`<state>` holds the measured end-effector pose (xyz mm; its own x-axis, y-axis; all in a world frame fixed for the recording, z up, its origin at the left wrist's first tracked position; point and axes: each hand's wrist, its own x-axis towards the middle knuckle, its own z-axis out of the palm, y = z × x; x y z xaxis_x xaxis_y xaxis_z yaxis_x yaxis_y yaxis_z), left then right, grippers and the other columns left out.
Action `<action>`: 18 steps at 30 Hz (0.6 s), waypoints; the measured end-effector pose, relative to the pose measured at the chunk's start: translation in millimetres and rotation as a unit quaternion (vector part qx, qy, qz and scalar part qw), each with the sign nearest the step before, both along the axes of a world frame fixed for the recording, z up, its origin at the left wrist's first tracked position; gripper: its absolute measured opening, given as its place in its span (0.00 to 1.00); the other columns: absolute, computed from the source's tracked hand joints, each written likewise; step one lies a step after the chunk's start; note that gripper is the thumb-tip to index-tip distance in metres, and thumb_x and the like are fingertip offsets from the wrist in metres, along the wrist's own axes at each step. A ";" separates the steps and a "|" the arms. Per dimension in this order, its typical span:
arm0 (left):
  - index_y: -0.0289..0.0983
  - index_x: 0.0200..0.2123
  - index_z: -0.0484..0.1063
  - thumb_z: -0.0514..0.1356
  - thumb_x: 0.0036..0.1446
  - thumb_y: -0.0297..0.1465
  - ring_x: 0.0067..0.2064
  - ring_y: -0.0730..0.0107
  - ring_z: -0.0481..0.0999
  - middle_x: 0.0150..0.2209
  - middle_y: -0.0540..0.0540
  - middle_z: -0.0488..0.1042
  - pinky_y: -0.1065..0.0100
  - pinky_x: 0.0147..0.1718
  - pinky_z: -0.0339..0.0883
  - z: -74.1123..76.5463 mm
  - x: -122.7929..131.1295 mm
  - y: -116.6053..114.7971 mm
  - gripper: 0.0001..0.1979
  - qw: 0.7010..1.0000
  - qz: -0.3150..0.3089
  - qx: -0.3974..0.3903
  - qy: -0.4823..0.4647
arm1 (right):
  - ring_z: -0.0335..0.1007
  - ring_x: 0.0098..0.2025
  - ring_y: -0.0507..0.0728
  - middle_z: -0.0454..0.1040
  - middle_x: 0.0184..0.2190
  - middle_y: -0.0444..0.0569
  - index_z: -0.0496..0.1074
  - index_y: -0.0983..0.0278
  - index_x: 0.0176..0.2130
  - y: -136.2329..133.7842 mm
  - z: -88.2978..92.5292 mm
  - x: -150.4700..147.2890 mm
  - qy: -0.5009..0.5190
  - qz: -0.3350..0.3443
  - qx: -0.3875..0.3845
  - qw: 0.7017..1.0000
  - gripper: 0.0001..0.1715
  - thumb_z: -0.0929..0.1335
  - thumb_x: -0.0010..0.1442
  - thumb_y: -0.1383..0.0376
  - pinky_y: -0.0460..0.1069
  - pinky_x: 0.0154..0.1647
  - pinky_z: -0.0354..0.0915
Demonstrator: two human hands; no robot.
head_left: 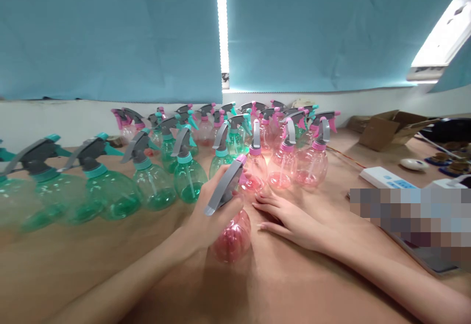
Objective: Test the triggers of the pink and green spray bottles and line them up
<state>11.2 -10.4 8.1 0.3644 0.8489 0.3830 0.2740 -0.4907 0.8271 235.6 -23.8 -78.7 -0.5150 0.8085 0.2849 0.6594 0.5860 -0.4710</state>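
My left hand (211,211) is wrapped round the neck of a pink spray bottle (232,238) with a grey trigger (223,189), which stands tilted on the brown table (279,284). My right hand (290,218) lies flat on the table just right of that bottle, fingers stretched out, holding nothing. Right behind both hands stand several more pink spray bottles (312,164).
A row of green spray bottles (154,181) runs to the left, with many more pink and green ones crowded behind. At the right lie a white controller box (384,177), an open cardboard box (390,128) and a white oval object (414,163). Blue curtains hang behind.
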 end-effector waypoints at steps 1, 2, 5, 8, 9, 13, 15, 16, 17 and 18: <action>0.42 0.35 0.68 0.56 0.52 0.28 0.27 0.69 0.67 0.26 0.52 0.67 0.67 0.24 0.61 0.4 0.2 -0.2 0.06 1.000 0.002 0.003 0.000 | 0.64 0.62 0.65 0.70 0.59 0.56 0.68 0.60 0.59 0.2 -0.5 0.1 0.001 0.000 0.000 1.000 0.27 0.66 0.66 0.52 0.64 0.61 0.62; 0.42 0.35 0.68 0.56 0.52 0.28 0.27 0.69 0.67 0.26 0.52 0.67 0.67 0.24 0.62 0.9 0.3 -0.3 0.06 1.000 0.004 0.006 0.000 | 0.64 0.61 0.65 0.70 0.59 0.56 0.68 0.60 0.59 0.5 -1.0 0.2 0.003 0.000 0.001 1.000 0.27 0.66 0.66 0.51 0.64 0.61 0.62; 0.42 0.35 0.69 0.56 0.53 0.28 0.28 0.69 0.68 0.27 0.51 0.69 0.67 0.24 0.63 2.1 0.4 -0.7 0.06 1.000 0.006 0.008 0.007 | 0.64 0.61 0.65 0.69 0.59 0.57 0.69 0.61 0.59 1.0 -1.3 0.4 0.003 0.000 0.002 1.000 0.28 0.66 0.66 0.50 0.64 0.61 0.62; 0.43 0.36 0.70 0.57 0.52 0.28 0.28 0.67 0.68 0.28 0.50 0.71 0.66 0.25 0.64 2.1 -0.3 -0.4 0.07 1.000 -0.007 -0.006 0.008 | 0.64 0.61 0.66 0.69 0.59 0.59 0.68 0.64 0.59 1.0 0.1 0.1 -0.009 0.005 0.001 1.000 0.29 0.64 0.66 0.50 0.64 0.61 0.62; 0.43 0.37 0.71 0.57 0.52 0.28 0.29 0.67 0.69 0.28 0.50 0.71 0.65 0.26 0.65 1.9 -0.7 -0.2 0.08 1.000 -0.011 -0.010 0.007 | 0.63 0.61 0.66 0.69 0.59 0.59 0.68 0.65 0.59 1.0 0.6 0.0 -0.013 0.005 0.000 1.000 0.30 0.64 0.67 0.50 0.64 0.61 0.62; 0.43 0.37 0.71 0.57 0.51 0.29 0.30 0.65 0.70 0.29 0.49 0.72 0.64 0.27 0.66 0.7 -1.3 0.2 0.09 1.000 -0.004 -0.018 0.005 | 0.63 0.62 0.65 0.69 0.59 0.60 0.68 0.66 0.59 1.0 1.6 -0.2 -0.023 0.004 -0.004 1.000 0.30 0.64 0.67 0.50 0.63 0.62 0.62; 0.43 0.37 0.71 0.57 0.51 0.29 0.31 0.65 0.70 0.29 0.49 0.71 0.64 0.27 0.66 0.8 -1.0 0.1 0.09 1.000 -0.003 -0.019 0.000 | 0.63 0.62 0.66 0.69 0.59 0.59 0.68 0.65 0.59 0.9 1.1 -0.1 -0.021 0.001 -0.003 1.000 0.30 0.64 0.67 0.50 0.63 0.62 0.62; 0.43 0.37 0.71 0.57 0.51 0.28 0.31 0.65 0.70 0.29 0.49 0.71 0.64 0.27 0.66 1.1 -0.6 0.1 0.08 1.000 -0.006 -0.018 -0.003 | 0.63 0.62 0.66 0.69 0.59 0.58 0.68 0.64 0.59 0.8 0.7 -0.1 -0.018 0.001 -0.002 1.000 0.29 0.64 0.66 0.50 0.64 0.62 0.62; 0.42 0.36 0.71 0.57 0.51 0.28 0.31 0.65 0.71 0.29 0.49 0.71 0.64 0.28 0.66 1.6 -0.3 0.1 0.08 1.000 -0.011 -0.017 -0.007 | 0.64 0.62 0.66 0.69 0.59 0.58 0.68 0.64 0.59 0.7 0.4 0.0 -0.016 0.000 -0.001 1.000 0.29 0.65 0.66 0.50 0.64 0.62 0.62; 0.42 0.36 0.70 0.57 0.51 0.28 0.32 0.65 0.71 0.29 0.49 0.70 0.64 0.28 0.66 2.1 0.0 0.2 0.07 1.000 -0.017 -0.016 -0.011 | 0.64 0.62 0.66 0.69 0.59 0.58 0.68 0.64 0.59 0.6 0.1 0.0 -0.014 0.000 0.000 1.000 0.29 0.65 0.66 0.51 0.64 0.62 0.62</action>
